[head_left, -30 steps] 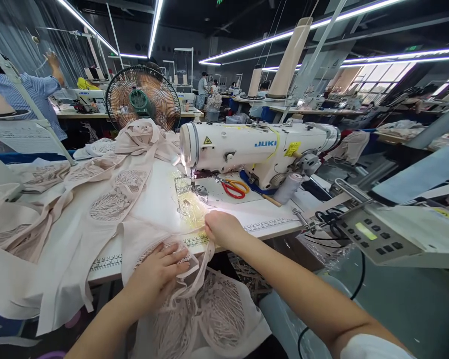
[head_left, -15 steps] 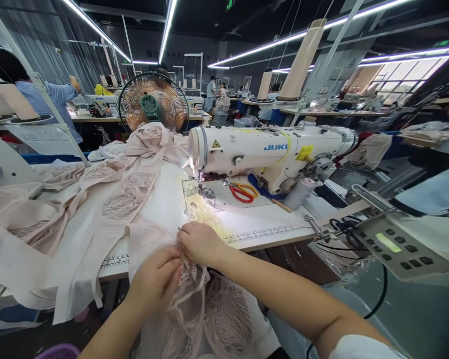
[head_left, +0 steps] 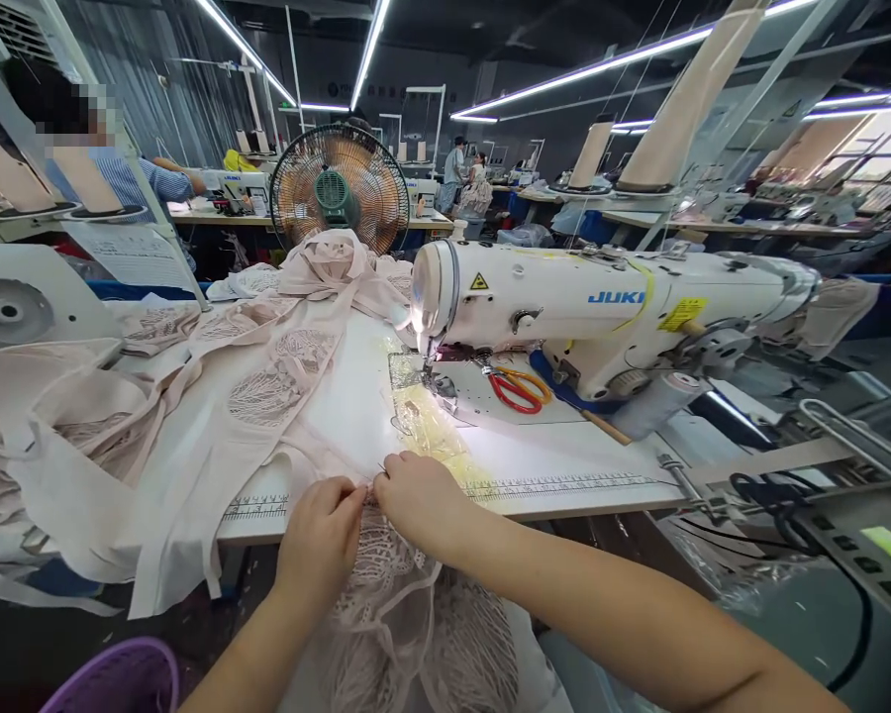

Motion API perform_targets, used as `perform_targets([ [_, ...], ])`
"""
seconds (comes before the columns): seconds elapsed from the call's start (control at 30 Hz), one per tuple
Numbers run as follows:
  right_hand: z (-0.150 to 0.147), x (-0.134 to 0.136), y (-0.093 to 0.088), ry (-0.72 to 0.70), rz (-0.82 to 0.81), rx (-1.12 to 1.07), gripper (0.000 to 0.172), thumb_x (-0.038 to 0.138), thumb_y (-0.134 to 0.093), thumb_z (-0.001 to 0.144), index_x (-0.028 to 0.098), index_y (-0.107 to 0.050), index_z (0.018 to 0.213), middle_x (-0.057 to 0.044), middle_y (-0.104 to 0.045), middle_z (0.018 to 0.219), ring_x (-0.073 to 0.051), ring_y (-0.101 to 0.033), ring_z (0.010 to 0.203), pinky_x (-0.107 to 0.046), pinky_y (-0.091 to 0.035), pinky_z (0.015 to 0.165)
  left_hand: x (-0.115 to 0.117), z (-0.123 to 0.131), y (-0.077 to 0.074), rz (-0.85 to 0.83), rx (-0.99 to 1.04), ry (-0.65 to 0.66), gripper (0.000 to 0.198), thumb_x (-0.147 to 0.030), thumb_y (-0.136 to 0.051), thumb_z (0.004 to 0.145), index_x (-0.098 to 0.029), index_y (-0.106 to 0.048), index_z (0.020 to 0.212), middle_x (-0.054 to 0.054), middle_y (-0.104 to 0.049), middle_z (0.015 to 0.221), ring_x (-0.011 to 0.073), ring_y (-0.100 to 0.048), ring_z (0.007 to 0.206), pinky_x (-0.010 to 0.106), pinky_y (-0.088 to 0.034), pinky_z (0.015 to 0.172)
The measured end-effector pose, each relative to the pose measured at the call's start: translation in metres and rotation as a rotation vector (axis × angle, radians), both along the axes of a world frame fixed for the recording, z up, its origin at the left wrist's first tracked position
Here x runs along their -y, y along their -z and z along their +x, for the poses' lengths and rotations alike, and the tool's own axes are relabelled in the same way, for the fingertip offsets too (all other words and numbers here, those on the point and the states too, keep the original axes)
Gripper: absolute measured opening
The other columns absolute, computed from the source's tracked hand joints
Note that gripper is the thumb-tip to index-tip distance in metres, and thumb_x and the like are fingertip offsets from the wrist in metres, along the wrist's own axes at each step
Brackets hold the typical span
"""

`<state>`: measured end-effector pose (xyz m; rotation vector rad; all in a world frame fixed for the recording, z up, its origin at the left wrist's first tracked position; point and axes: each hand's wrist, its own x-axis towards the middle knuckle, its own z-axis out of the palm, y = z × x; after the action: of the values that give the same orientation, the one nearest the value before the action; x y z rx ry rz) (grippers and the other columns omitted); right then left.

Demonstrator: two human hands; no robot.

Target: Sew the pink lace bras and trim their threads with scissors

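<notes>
The lace garment hangs below the hands pinching its edge.

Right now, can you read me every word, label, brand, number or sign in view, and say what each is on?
"JUKI": on the near sewing machine.
"JUKI", very small: on a far sewing machine, beside the fan.
Yellow warning triangle, no readable words: on the near machine.
Too small or blurred to read: that machine's yellow label, the ruler strip numbers, the paper sheet, the wall lettering.
</notes>
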<state>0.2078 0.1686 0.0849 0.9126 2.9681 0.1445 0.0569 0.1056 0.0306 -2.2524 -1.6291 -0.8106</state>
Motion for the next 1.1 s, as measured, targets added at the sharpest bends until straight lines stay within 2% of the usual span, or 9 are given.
perform_targets([
  [0.17, 0.003, -0.004, -0.015, 0.016, -0.084, 0.076, 0.014, 0.007, -0.053, 0.079, 0.015, -0.065, 0.079, -0.01, -0.063, 0.078, -0.021, -0.06, 0.075, -0.028, -0.043, 0.057, 0.002, 0.002, 0.002, -0.013, 0.005, -0.019, 0.027, -0.018, -0.038, 0.091, -0.018, -0.063, 0.101, 0.006, -0.061, 0.084, 0.0188, -0.055, 0.075, 0.031, -0.048, 0.064],
  [0.27, 0.004, -0.001, -0.013, 0.006, -0.083, 0.106, 0.01, 0.009, -0.057, 0.078, 0.016, -0.064, 0.079, -0.01, -0.063, 0.08, -0.022, -0.059, 0.076, -0.027, -0.042, 0.056, 0.001, 0.003, 0.001, -0.024, 0.006, -0.028, 0.029, -0.02, -0.036, 0.092, -0.019, -0.063, 0.102, 0.005, -0.06, 0.081, 0.0178, -0.053, 0.071, 0.03, -0.046, 0.061],
  [0.37, 0.003, -0.004, -0.007, -0.009, -0.05, 0.046, 0.01, 0.012, -0.055, 0.081, 0.016, -0.063, 0.083, -0.01, -0.062, 0.08, -0.021, -0.058, 0.077, -0.028, -0.041, 0.057, 0.0, 0.003, -0.001, -0.049, -0.003, -0.026, 0.028, -0.021, -0.037, 0.093, -0.019, -0.064, 0.1, 0.005, -0.06, 0.079, 0.0179, -0.053, 0.071, 0.03, -0.045, 0.061],
  [0.43, 0.007, -0.015, -0.004, 0.089, -0.015, -0.03, 0.011, 0.013, -0.052, 0.082, 0.017, -0.062, 0.082, -0.009, -0.062, 0.08, -0.021, -0.057, 0.078, -0.028, -0.039, 0.058, -0.001, 0.002, -0.002, -0.069, -0.011, 0.003, 0.027, -0.019, -0.038, 0.092, -0.018, -0.064, 0.099, 0.005, -0.059, 0.078, 0.0183, -0.053, 0.07, 0.03, -0.045, 0.06],
  [0.5, 0.021, -0.031, -0.006, 0.285, 0.037, -0.091, 0.013, 0.012, -0.049, 0.082, 0.017, -0.061, 0.08, -0.009, -0.061, 0.081, -0.02, -0.056, 0.078, -0.027, -0.036, 0.056, 0.0, -0.002, -0.001, -0.074, -0.01, 0.045, 0.026, -0.017, -0.039, 0.091, -0.018, -0.065, 0.097, 0.005, -0.059, 0.078, 0.019, -0.053, 0.071, 0.031, -0.045, 0.061],
  [0.63, 0.072, -0.05, -0.015, 0.606, 0.139, -0.156, 0.017, 0.013, -0.041, 0.084, 0.014, -0.059, 0.084, -0.012, -0.059, 0.086, -0.022, -0.055, 0.078, -0.028, -0.029, 0.052, 0.002, -0.01, -0.001, -0.052, 0.024, 0.088, 0.025, -0.017, -0.041, 0.09, -0.018, -0.065, 0.095, 0.006, -0.06, 0.08, 0.0196, -0.054, 0.073, 0.032, -0.046, 0.063],
  [0.7, 0.101, -0.044, -0.016, 0.702, 0.141, -0.199, 0.016, 0.016, -0.042, 0.083, 0.016, -0.057, 0.078, -0.009, -0.059, 0.083, -0.02, -0.054, 0.076, -0.028, -0.027, 0.052, 0.002, -0.013, -0.003, -0.068, 0.039, 0.116, 0.025, -0.019, -0.042, 0.09, -0.019, -0.066, 0.095, 0.005, -0.061, 0.081, 0.0193, -0.055, 0.075, 0.031, -0.047, 0.065],
  [0.83, 0.145, -0.01, -0.01, 0.81, 0.096, -0.242, 0.014, 0.019, -0.046, 0.081, 0.018, -0.052, 0.069, -0.004, -0.058, 0.076, -0.017, -0.053, 0.071, -0.027, -0.024, 0.052, -0.004, -0.018, -0.011, -0.169, 0.071, 0.145, 0.028, -0.024, -0.04, 0.091, -0.02, -0.067, 0.095, 0.005, -0.061, 0.083, 0.0199, -0.056, 0.079, 0.031, -0.049, 0.068],
  [1.1, 0.203, 0.048, 0.018, 0.943, 0.131, -0.297, 0.02, 0.022, -0.041, 0.082, 0.02, -0.043, 0.062, -0.004, -0.056, 0.069, -0.017, -0.052, 0.063, -0.027, -0.025, 0.051, -0.028, -0.023, -0.026, -0.388, 0.061, 0.028, 0.033, -0.033, -0.038, 0.089, -0.023, -0.065, 0.106, 0.005, -0.06, 0.088, 0.0228, -0.058, 0.087, 0.036, -0.049, 0.077],
])
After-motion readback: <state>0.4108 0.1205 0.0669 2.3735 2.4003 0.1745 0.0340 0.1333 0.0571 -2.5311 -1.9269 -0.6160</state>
